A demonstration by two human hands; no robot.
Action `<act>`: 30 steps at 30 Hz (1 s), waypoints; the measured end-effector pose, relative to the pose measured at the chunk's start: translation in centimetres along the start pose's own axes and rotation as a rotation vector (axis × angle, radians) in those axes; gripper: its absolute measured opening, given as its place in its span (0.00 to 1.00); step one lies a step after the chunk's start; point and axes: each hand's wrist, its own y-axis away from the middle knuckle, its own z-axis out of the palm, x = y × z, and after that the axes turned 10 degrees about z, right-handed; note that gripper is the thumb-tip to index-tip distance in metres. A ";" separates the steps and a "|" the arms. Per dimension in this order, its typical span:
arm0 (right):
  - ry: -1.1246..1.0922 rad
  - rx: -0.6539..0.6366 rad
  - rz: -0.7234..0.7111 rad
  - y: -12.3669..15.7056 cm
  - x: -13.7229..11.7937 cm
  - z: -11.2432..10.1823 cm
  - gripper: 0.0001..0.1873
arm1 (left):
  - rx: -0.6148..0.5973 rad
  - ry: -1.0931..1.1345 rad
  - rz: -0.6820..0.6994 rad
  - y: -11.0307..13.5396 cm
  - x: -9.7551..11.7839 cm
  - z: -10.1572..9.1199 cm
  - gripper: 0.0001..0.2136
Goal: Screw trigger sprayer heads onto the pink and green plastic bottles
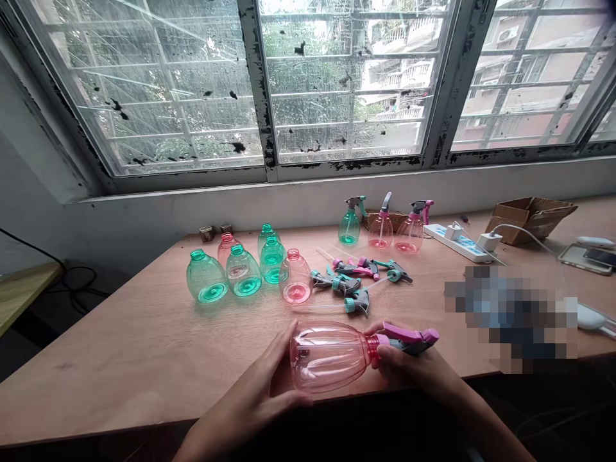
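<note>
A clear pink spray bottle (330, 359) lies on its side between my two hands, over the table's front edge. My left hand (269, 378) is wrapped round its base end. At the neck, my right hand (399, 362) grips the collar of the pink and grey spray head (409, 338), which sits on the bottle's mouth. Behind the bottle lies a pile of loose spray heads (344, 282), grey with teal or pink parts. To their left stand several open bottles without heads, among them a green bottle (206, 277) and a pink bottle (295, 277).
Three bottles with heads, one a green spray bottle (349, 223), stand near the wall. Rightward are a power strip (457, 242) with plugged-in chargers, an open cardboard box (527, 218) and a phone (590, 256). A blurred patch hides part of the wooden table (120, 359).
</note>
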 end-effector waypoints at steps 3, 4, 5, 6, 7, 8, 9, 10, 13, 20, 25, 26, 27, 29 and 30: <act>-0.002 0.000 0.004 0.0 0.0 0.0 0.23 | 0.015 0.024 0.011 0.1 -0.2 0.0 0.42; 0.001 0.003 0.004 0.0 -0.1 0.0 0.23 | 0.013 0.040 0.018 0.1 -0.2 0.0 0.42; 0.004 0.006 0.003 0.0 -0.1 0.0 0.24 | 0.009 0.051 0.024 0.2 -0.3 0.0 0.43; 0.005 0.006 -0.001 0.0 -0.1 0.0 0.24 | 0.001 0.059 0.028 0.2 -0.2 -0.1 0.42; 0.005 0.004 -0.005 0.0 -0.1 0.0 0.24 | -0.005 0.064 0.030 0.2 -0.2 -0.1 0.42; 0.005 0.001 -0.009 0.0 -0.1 0.0 0.24 | -0.009 0.067 0.029 0.2 -0.1 -0.2 0.40; 0.007 -0.003 -0.011 0.0 -0.2 0.0 0.24 | -0.011 0.070 0.025 0.2 0.0 -0.2 0.39; 0.009 -0.004 -0.012 0.0 -0.1 0.0 0.24 | -0.013 0.073 0.023 0.2 0.1 -0.2 0.37; 0.012 0.007 -0.005 -0.1 -0.1 -0.1 0.24 | -0.018 0.069 0.026 0.1 0.1 -0.2 0.40; 0.021 -0.009 -0.014 0.0 -0.1 0.0 0.21 | 0.024 -0.042 0.047 0.2 -0.3 0.4 0.41; 0.054 0.006 -0.007 0.1 -0.3 0.0 0.22 | -0.012 -0.028 0.020 0.1 0.2 0.1 0.43; 0.063 0.007 0.002 0.1 -0.4 0.0 0.22 | -0.017 -0.017 0.007 0.1 0.2 0.1 0.41; 0.068 0.009 0.011 0.2 -0.4 0.0 0.22 | -0.014 -0.010 -0.003 0.1 0.2 0.1 0.40; 0.073 0.015 0.015 0.2 -0.4 0.0 0.23 | 0.011 -0.012 -0.007 0.1 0.1 0.1 0.39; 0.077 0.020 0.012 0.2 -0.4 0.0 0.22 | 0.029 -0.015 -0.002 0.1 -0.1 0.2 0.39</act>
